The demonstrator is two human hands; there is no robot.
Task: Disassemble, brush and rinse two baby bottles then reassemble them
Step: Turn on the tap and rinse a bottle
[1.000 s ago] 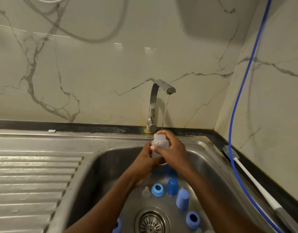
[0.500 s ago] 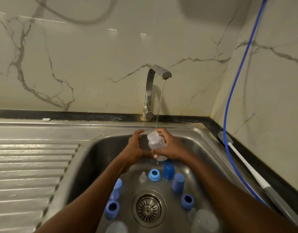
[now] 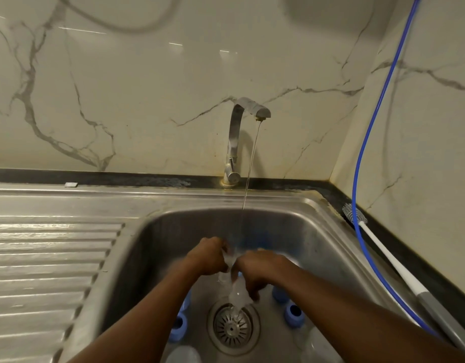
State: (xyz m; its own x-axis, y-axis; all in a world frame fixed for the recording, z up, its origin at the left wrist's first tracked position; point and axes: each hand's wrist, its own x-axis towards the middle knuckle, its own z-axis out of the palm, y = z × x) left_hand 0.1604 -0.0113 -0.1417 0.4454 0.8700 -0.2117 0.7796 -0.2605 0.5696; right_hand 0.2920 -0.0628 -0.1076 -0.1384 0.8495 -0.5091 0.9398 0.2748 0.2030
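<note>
Slippage is the main worry. Both hands are curled around a wet, clear baby bottle (image 3: 238, 294), the left hand (image 3: 207, 256) at its upper end and the right hand (image 3: 255, 271) round its body. The bottle looks tipped mouth-down over the drain strainer (image 3: 232, 327) in the middle of the sink (image 3: 317, 231), with water spilling out. Motion blur hides exactly how the fingers lie. Smooth wet plastic could slide free and knock into the blue parts lying on the sink floor: a blue ring (image 3: 294, 314) right of the strainer and a blue collar (image 3: 178, 326) left of it. The thin water stream (image 3: 249, 166) from the tap (image 3: 248, 108) falls toward the gap between the hands, so a careless tilt could send splash onto the bench (image 3: 378, 231). The bottle brush (image 3: 354, 213) lies there at the far right beside a blue hose (image 3: 362, 153), well apart from the hands. With loose pieces crowded near the strainer, parts of the two bottles could also get mixed up at reassembly. No brand, label or writing can be read anywhere — the bottle is too blurred to show any markings.
</note>
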